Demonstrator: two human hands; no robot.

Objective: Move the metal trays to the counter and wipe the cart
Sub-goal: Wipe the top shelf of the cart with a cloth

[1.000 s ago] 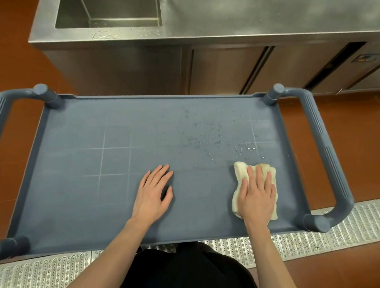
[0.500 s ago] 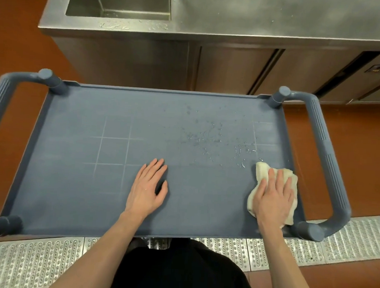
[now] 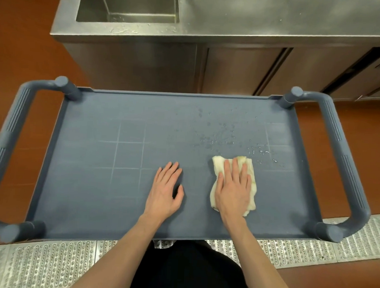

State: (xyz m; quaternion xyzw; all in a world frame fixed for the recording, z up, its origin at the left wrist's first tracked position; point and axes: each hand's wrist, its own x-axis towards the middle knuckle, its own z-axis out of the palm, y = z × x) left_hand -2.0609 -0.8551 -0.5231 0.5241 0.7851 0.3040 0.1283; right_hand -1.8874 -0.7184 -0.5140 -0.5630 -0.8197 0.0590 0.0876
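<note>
Droplets point(image 3: 224, 141) bead the blue cart point(image 3: 95, 194) below steel counter point(image 3: 277, 17).

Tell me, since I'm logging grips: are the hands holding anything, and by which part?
Nothing is gripped. The right hand presses flat on the middle of the cloth; the left hand rests flat on the cart.
</note>
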